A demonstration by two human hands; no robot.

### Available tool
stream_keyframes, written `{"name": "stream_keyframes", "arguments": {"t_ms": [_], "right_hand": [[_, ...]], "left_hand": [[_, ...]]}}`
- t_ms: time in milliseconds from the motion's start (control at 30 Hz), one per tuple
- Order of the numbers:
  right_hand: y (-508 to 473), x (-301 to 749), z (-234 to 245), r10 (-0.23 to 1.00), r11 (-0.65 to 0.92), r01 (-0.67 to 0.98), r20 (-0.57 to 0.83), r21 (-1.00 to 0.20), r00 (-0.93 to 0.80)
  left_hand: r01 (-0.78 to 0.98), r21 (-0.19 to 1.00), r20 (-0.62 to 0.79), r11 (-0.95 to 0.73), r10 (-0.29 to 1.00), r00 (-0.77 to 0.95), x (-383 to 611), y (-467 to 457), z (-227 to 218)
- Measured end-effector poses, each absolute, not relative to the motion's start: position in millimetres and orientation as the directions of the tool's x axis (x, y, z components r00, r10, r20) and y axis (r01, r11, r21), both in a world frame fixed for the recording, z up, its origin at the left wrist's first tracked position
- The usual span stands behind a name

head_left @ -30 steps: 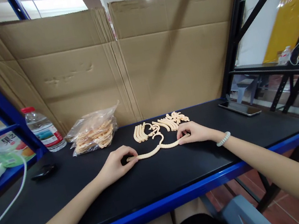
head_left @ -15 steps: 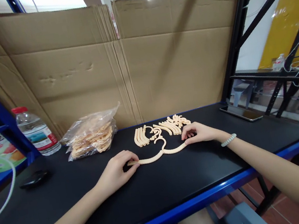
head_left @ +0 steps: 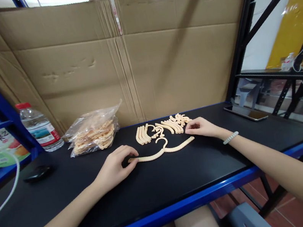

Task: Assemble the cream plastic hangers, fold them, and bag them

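Seemingly the cream hanger (head_left: 162, 151) is being steadied flat on the middle of the black table (head_left: 164, 189). The left hand (head_left: 114, 168) is pinching its 9 o'clock tip between thumb and forefinger. The right hand (head_left: 202, 127), at 2 o'clock from the hook, is resting with its fingers bunched beside the loose pieces (head_left: 162, 128) at 12 o'clock; I cannot tell whether it is pinching one. Picking a single piece is calling for a fine fingertip pinch. The hanger is looking thin and curved, its hook pointing to 12 o'clock.

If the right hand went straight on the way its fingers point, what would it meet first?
The right hand points left along the table, so it would probably meet the loose cream curved pieces first, just behind the hanger; they look very close, but depth is unclear.
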State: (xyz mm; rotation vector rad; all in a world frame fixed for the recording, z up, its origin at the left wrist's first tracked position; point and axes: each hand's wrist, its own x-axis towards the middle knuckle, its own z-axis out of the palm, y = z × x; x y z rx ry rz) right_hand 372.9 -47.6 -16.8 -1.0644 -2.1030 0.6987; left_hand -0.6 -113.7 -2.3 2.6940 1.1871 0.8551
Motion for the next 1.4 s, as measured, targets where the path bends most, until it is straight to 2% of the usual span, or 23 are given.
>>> {"name": "stream_keyframes", "arguments": {"t_ms": [167, 300, 500, 733, 1000, 1133, 1400], "right_hand": [[-43, 374, -20, 0.851, 0.524, 0.505, 0.391, -0.686, -0.351], [-45, 372, -19, 0.851, 0.525, 0.529, 0.423, -0.667, -0.311], [-31, 350, 6, 0.836, 0.549, 0.566, 0.414, -0.616, -0.36], [15, 294, 48, 0.853, 0.521, 0.7, 0.262, -0.488, -0.451], [27, 254, 30, 0.895, 0.427, 0.828, 0.04, -0.364, -0.444], [27, 248, 23, 0.905, 0.385, 0.857, -0.039, -0.341, -0.423], [32, 241, 22, 0.926, 0.297, 0.886, -0.118, -0.355, -0.358]], "left_hand": [[0.689, 0.339, 0.45, -0.64, 0.754, 0.478, -2, -108, 2], [0.712, 0.408, 0.383, -0.572, 0.815, 0.436, -2, -98, 4], [0.785, 0.426, 0.285, -0.45, 0.89, 0.355, 0, -59, 7], [0.85, 0.353, 0.224, -0.392, 0.917, 0.33, 8, -17, 8], [0.865, 0.337, 0.273, -0.373, 0.918, 0.289, 14, -6, -5], [0.87, 0.351, 0.306, -0.347, 0.92, 0.244, 14, -3, -9], [0.887, 0.346, 0.27, -0.306, 0.938, 0.218, 18, -7, -9]]}}
